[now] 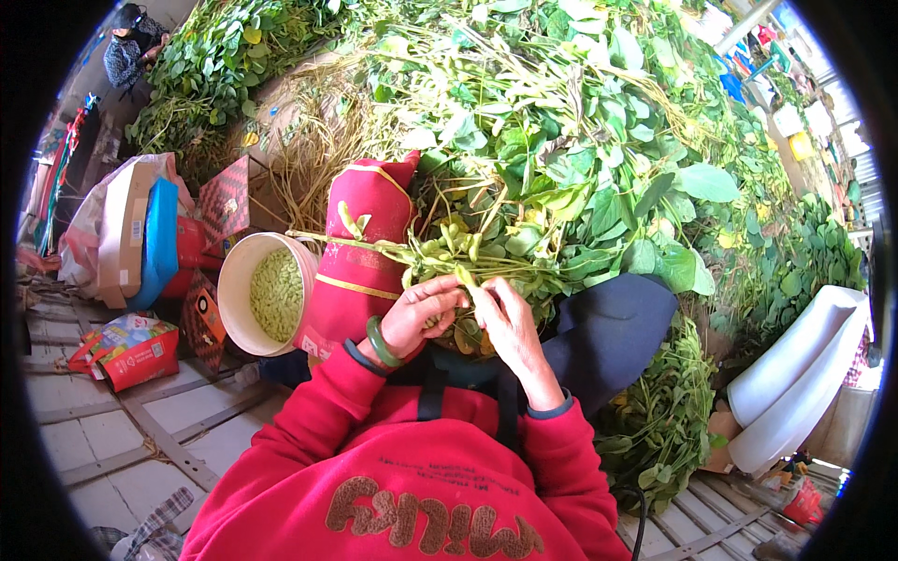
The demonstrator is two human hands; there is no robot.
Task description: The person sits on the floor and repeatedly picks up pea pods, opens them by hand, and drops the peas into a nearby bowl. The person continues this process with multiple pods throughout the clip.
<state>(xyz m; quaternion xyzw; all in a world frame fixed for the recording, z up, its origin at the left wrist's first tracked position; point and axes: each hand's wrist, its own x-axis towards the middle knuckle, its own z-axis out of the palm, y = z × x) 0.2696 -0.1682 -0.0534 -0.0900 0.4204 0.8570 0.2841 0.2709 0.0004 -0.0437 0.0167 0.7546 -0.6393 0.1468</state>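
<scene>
Green bean plants with pods (463,242) lie across my lap, over a red cloth cover (361,259) with yellow trim. A single green pod (464,276) is pinched between the fingertips of my two hands. My left hand (421,313), with a green bangle at its wrist, is curled, and pale green beans show in its palm. My right hand (506,319) grips the pod's right end from above. To the left, a white bucket (226,294) tilts towards me, holding many shelled green beans (277,294).
A large heap of bean plants (547,105) spreads in front. Another person (130,56) sits far left. Red packaging (133,350), a blue item (160,245) and cardboard (119,231) stand left. A white roll (793,379) leans at right.
</scene>
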